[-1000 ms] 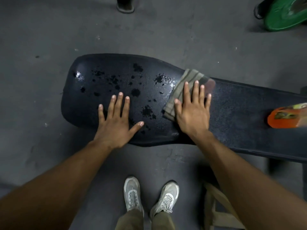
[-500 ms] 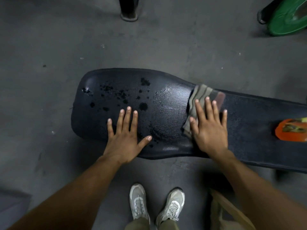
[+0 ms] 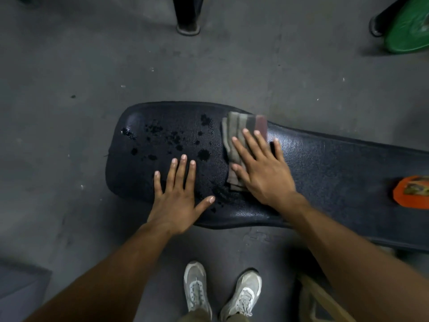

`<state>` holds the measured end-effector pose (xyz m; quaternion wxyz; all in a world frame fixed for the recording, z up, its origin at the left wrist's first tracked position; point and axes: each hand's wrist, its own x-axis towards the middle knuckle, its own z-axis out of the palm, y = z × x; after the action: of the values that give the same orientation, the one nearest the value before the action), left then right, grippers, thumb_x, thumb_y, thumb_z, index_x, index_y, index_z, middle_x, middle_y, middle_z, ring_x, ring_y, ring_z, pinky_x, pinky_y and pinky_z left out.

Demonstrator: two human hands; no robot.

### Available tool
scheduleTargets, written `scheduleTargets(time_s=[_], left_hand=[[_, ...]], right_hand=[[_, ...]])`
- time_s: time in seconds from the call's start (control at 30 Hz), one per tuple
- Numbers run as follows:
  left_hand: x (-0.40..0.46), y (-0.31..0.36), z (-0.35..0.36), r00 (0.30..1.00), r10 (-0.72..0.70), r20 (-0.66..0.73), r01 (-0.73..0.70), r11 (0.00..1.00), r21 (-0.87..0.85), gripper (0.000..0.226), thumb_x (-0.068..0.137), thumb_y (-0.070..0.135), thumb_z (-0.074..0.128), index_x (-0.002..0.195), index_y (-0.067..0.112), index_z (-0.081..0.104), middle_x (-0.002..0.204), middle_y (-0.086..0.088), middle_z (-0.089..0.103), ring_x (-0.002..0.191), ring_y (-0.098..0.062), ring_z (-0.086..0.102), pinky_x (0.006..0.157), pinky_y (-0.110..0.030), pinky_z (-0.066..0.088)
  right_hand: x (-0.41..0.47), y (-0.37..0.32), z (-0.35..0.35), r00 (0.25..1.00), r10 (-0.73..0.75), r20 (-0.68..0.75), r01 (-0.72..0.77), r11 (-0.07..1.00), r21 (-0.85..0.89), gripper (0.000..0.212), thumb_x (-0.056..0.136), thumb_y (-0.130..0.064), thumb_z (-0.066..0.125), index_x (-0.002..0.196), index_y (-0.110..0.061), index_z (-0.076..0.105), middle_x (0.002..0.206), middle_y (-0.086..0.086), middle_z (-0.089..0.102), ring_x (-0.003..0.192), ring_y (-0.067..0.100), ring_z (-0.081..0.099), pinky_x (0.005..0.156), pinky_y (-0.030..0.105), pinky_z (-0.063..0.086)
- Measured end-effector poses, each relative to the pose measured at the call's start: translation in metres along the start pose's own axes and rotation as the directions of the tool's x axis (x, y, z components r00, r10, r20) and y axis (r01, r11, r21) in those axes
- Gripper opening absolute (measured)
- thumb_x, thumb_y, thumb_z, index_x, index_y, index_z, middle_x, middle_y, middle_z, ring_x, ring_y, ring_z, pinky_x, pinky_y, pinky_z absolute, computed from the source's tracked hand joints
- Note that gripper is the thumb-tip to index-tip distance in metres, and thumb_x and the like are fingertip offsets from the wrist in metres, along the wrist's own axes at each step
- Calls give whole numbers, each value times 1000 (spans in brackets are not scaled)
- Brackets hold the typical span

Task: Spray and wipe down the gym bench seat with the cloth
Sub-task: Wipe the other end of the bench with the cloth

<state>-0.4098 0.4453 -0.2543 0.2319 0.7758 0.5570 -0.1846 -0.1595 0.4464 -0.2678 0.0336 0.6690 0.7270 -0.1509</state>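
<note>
A black padded gym bench seat (image 3: 325, 173) runs from the centre to the right edge, its wide left end dotted with wet spray spots. A folded striped cloth (image 3: 234, 133) lies on the seat near its far edge. My right hand (image 3: 260, 168) lies flat on the cloth, fingers spread, pressing it down. My left hand (image 3: 181, 194) rests flat on the seat's near edge with fingers apart and holds nothing. An orange spray bottle (image 3: 411, 191) lies on the seat at the far right, partly cut off.
Grey floor surrounds the bench. A black post base (image 3: 188, 22) stands at the top centre. A green weight plate (image 3: 408, 29) sits at the top right. My two grey shoes (image 3: 222, 291) stand below the bench. A tan frame part (image 3: 325, 300) shows at the lower right.
My right hand slid the cloth right, then back left and toward the far edge, smearing away wet spots in the seat's middle. My left hand stayed planted.
</note>
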Motion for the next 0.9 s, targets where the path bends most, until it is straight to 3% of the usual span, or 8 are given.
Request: scheduleTargets(time_s=[0.17,0.27,0.33,0.43,0.53,0.63,0.73,0.9], left_hand=[[1,-2,3,1000,4,-14,-4,1000,11,98,86,84,5,148,22,-40,153,2,-52,143,-18,-46,116,-57,-24],[0,-2,4,999,5,-32,-6,1000,-7,99,86,84,7,151,23,-36,156,2,-49,145,-17,-44,117,-56,-25],[0,-1,3,1000,2,-29,-2,1000,-11,99,86,84,8,152,23,-35,156,3,-49,144,-16,-44,117,-56,-25],[1,-1,3,1000,-4,-28,4,1000,1,99,86,84,8,150,25,-38,154,3,-51,143,-16,-45,117,-56,-24],[2,-1,4,999,1,-47,-1,1000,1,97,89,84,10,148,26,-39,155,4,-49,145,-17,-43,117,-56,-23],[2,-4,6,998,15,-64,-15,1000,-9,97,90,82,14,149,25,-37,158,3,-45,146,-17,-42,118,-57,-21],[2,-4,8,996,21,-86,-24,999,-26,99,91,82,17,153,23,-31,161,1,-41,147,-18,-40,118,-58,-20],[2,-2,10,993,43,-109,-45,999,-11,99,92,80,19,157,20,-24,164,-1,-37,149,-19,-36,119,-60,-18]], right_hand=[[-16,5,4,971,241,-4,-240,967,88,67,109,-61,16,168,-33,0,177,0,-6,163,26,-10,130,58,-4],[-37,-39,17,990,142,4,-141,984,110,69,109,-59,20,169,-29,0,177,3,-7,163,28,-11,130,58,-1],[-68,-54,30,999,39,11,-40,997,68,70,108,-58,27,169,-29,8,178,2,1,164,27,-2,130,59,9],[-105,-38,42,1000,9,-9,-9,1000,-10,70,105,-60,33,167,-31,20,177,-1,12,163,25,12,128,59,17],[-115,-12,42,995,86,-48,-88,995,-40,69,105,-61,30,167,-32,23,176,-2,15,163,24,14,129,59,12],[-105,-14,42,956,285,-73,-281,958,63,68,106,-60,29,168,-32,17,177,-1,10,164,26,6,130,60,5],[-85,-48,43,893,441,-89,-420,888,186,70,107,-58,30,168,-27,15,178,4,6,164,31,2,129,62,7],[-90,-100,56,932,349,-103,-326,927,185,69,108,-57,32,168,-27,15,178,5,5,164,29,0,130,57,1]])
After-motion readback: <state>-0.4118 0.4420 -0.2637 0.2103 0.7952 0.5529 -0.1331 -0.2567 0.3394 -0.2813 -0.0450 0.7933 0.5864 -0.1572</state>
